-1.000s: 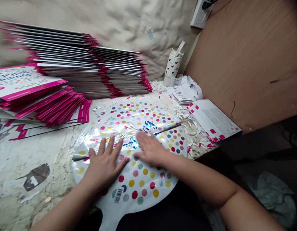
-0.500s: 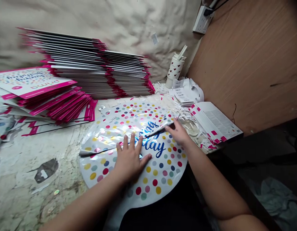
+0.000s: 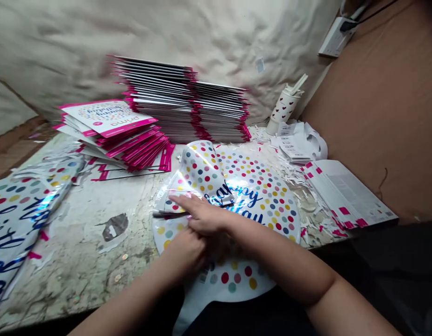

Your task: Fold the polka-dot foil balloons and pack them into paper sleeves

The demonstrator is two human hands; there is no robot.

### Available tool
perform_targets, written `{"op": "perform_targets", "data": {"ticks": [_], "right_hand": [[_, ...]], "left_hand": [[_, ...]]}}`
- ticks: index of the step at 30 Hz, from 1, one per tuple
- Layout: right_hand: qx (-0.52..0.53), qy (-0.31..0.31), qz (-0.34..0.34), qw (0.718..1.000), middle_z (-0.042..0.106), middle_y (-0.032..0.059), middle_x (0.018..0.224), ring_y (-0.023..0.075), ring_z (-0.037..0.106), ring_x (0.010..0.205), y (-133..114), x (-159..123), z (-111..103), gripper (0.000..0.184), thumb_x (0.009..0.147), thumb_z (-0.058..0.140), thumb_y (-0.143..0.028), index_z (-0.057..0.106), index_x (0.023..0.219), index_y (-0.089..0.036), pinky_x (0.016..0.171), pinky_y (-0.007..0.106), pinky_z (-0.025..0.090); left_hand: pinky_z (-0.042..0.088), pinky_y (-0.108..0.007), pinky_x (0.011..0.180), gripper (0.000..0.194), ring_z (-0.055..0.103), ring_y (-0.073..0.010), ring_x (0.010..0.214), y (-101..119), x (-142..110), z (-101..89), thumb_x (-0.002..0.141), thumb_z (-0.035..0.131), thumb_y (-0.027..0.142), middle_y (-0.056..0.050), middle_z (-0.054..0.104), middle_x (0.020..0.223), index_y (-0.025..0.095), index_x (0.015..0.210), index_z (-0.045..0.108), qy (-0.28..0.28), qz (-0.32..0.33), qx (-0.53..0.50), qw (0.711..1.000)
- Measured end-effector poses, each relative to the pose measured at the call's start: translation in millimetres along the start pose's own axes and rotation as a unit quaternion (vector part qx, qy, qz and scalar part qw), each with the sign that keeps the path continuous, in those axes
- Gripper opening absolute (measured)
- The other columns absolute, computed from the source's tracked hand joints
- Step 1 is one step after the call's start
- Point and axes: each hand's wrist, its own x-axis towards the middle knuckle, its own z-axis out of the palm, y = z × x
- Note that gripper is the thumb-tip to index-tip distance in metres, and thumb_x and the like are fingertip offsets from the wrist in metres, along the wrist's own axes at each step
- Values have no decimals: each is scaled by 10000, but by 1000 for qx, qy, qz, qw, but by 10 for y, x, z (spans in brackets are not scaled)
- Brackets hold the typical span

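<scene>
Folding is now showing on the polka-dot foil balloon [image 3: 265,186] — nearly flat in the earlier frame, it is being doubled over, with a dotted flap [image 3: 201,170] rising loosely above the middle and a crease running left to the rim. The right hand [image 3: 201,214] is lying open across the crease, fingers extended toward the left edge and pressing down on the foil. The left hand [image 3: 186,249] is sitting beneath the right hand, near the balloon's lower half; its fingers are hidden, so whether it is gripping the foil cannot be told. The balloon is resting on a worn, stone-patterned worktop [image 3: 79,224], its tail [image 3: 191,315] trailing toward the person. A second foil balloon [image 3: 23,219], folded lengthwise, is showing at the left edge as the view swings — beyond are standing a tall stack of pink-edged cards [image 3: 187,102] and a lower pile of printed cards [image 3: 110,126]. Paper offcuts [image 3: 293,175], a pink-tabbed booklet [image 3: 345,191] and a heart-printed tumbler [image 3: 284,107] are lying to the right.
</scene>
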Motion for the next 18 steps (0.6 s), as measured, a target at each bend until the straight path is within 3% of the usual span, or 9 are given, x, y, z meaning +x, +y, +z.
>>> {"op": "perform_targets", "data": {"ticks": [2, 4, 6, 9, 11, 14, 16, 18], "right_hand": [[-8, 12, 2, 1000, 191, 104, 1505, 274, 124, 1386, 80, -13, -6, 716, 807, 428, -124, 126, 1455, -165, 1111, 462, 168], [-47, 21, 8, 999, 213, 156, 1489, 280, 137, 1383, 111, -1, 30, 655, 813, 423, -136, 205, 1426, -64, 1121, 428, 166], [-96, 32, 2, 995, 236, 172, 1478, 271, 172, 1377, 101, 39, 90, 599, 820, 423, -148, 278, 1391, -39, 1120, 418, 185], [-154, 97, 2, 983, 379, 200, 1396, 266, 332, 1310, 46, 149, 188, 499, 840, 475, -261, 411, 1291, -55, 1056, 410, 321], [-188, 149, 16, 971, 532, 207, 1235, 271, 480, 1180, 4, 248, 256, 378, 856, 478, -303, 520, 1148, -67, 939, 398, 434], [-216, 179, 29, 959, 635, 169, 1010, 252, 599, 966, -15, 379, 298, 221, 870, 420, -179, 591, 977, -89, 767, 361, 500], [-213, 188, 37, 958, 660, 135, 923, 236, 629, 860, 39, 375, 196, 196, 853, 433, -150, 609, 928, -110, 704, 341, 504], [-205, 212, 58, 954, 672, 107, 869, 215, 635, 781, 151, 225, -75, 207, 871, 428, -178, 615, 941, -125, 660, 321, 499]], "left_hand": [[486, -332, 839, 270, 605, -204, 916, -196, -217, -163, 869, 402, 174, -78, 670, 975, 192, 1003, 636, 18, 27, 34, 999], [458, -388, 883, 326, 574, -238, 1004, -445, -356, -315, 866, 386, 152, -110, 640, 1101, 179, 1111, 600, 27, 6, 113, 993], [437, -439, 888, 331, 555, -274, 1032, -694, -391, -442, 854, 421, 177, -116, 623, 1141, 182, 1140, 589, -3, -21, 182, 983], [463, -419, 752, 232, 597, -259, 837, -921, -296, -590, 844, 438, 211, -100, 670, 848, 181, 883, 665, -60, -33, 210, 975], [461, -399, 706, 225, 591, -239, 755, -924, -214, -648, 847, 446, 231, -82, 652, 755, 188, 775, 655, -38, -36, 231, 972], [464, -372, 753, 199, 589, -213, 764, -777, -174, -606, 847, 480, 253, -73, 668, 826, 187, 765, 649, 38, -24, 245, 969], [463, -350, 822, 220, 600, -214, 856, -684, -209, -480, 855, 484, 303, -90, 676, 925, 171, 844, 661, 35, -16, 212, 977], [434, -380, 917, 407, 551, -267, 1073, -653, -263, -320, 854, 460, 435, -148, 616, 1149, 129, 1067, 623, -8, -49, 177, 983]]}}
